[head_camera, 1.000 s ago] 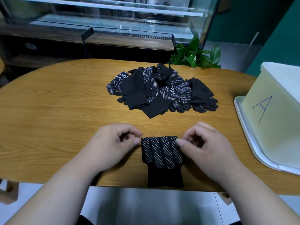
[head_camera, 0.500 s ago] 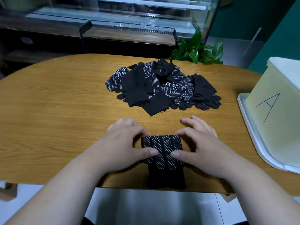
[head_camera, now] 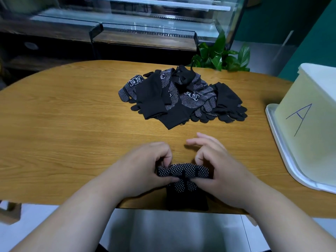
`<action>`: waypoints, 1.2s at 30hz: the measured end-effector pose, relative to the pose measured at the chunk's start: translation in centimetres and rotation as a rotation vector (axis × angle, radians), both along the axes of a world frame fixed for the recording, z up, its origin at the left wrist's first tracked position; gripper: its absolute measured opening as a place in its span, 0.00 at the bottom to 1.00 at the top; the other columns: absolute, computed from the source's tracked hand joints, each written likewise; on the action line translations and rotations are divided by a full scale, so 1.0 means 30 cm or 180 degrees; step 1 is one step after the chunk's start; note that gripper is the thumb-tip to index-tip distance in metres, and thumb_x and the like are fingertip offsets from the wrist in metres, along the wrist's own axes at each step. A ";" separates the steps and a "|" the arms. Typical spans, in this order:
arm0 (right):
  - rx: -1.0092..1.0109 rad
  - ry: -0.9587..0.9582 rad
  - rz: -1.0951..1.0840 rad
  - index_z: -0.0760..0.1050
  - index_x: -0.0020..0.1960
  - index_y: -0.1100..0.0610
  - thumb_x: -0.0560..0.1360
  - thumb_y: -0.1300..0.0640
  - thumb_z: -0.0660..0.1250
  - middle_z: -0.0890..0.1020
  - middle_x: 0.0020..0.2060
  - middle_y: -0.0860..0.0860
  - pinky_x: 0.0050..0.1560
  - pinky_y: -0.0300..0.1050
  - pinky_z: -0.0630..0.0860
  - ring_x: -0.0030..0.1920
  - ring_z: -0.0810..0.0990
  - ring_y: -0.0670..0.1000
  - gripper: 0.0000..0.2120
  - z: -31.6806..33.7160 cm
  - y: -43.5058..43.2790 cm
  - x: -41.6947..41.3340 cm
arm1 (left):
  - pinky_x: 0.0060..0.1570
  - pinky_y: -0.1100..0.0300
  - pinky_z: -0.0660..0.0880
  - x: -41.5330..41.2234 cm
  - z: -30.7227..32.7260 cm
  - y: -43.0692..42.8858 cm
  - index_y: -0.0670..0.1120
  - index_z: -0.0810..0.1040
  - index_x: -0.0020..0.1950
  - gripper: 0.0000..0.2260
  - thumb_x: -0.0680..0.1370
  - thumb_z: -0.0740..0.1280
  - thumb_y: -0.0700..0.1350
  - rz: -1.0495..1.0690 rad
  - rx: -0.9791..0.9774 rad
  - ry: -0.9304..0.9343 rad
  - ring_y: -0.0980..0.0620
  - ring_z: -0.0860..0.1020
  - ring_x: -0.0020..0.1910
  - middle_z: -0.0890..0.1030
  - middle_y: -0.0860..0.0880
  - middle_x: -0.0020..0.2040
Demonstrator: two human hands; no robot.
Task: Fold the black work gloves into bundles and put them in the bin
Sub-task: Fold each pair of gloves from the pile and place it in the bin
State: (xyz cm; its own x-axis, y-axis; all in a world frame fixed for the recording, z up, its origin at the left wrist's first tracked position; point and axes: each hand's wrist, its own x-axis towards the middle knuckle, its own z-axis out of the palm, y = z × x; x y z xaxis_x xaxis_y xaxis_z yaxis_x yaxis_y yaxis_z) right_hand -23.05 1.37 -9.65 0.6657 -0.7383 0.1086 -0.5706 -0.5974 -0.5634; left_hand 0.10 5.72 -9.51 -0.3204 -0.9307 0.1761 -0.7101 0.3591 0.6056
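Note:
A black dotted work glove [head_camera: 183,172] lies at the table's near edge, its far end rolled over toward me and its cuff hanging past the edge. My left hand [head_camera: 145,171] pinches the roll's left end between thumb and curled fingers. My right hand [head_camera: 218,171] grips the right end, with its outer fingers stretched out above the table. A pile of several black gloves [head_camera: 181,97] sits at the middle of the table. The white bin [head_camera: 309,128] marked "A" stands at the right.
The oval wooden table [head_camera: 63,124] fills the view. The bin stands on a white tray [head_camera: 283,157] at the right edge. A green plant [head_camera: 220,53] rises behind the table, with a glass display counter [head_camera: 145,33] beyond it.
Both hands went from pressing flat on the glove's dotted fingers to curling round its far end, which has been rolled toward me into a thick band.

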 end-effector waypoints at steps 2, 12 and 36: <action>-0.0098 -0.0026 0.0102 0.62 0.41 0.46 0.68 0.61 0.76 0.69 0.70 0.39 0.70 0.27 0.49 0.77 0.50 0.36 0.22 -0.004 0.010 0.000 | 0.37 0.67 0.66 0.004 -0.002 0.006 0.58 0.65 0.39 0.22 0.62 0.77 0.63 -0.0110 0.0002 -0.0009 0.60 0.71 0.40 0.73 0.59 0.39; -0.0553 0.0000 0.0461 0.58 0.42 0.44 0.62 0.62 0.55 0.72 0.72 0.46 0.72 0.54 0.64 0.80 0.53 0.47 0.15 -0.016 0.055 0.012 | 0.49 0.63 0.69 -0.009 0.023 0.082 0.59 0.66 0.46 0.29 0.56 0.76 0.69 -0.0390 -0.0044 -0.0576 0.60 0.67 0.50 0.69 0.62 0.47; -0.0251 0.0010 0.0409 0.83 0.47 0.39 0.69 0.59 0.68 0.67 0.74 0.37 0.73 0.44 0.57 0.79 0.53 0.43 0.16 0.016 0.070 -0.085 | 0.47 0.53 0.71 -0.016 -0.036 0.053 0.56 0.75 0.45 0.07 0.69 0.65 0.56 0.0110 -0.0755 -0.0700 0.55 0.72 0.47 0.74 0.59 0.46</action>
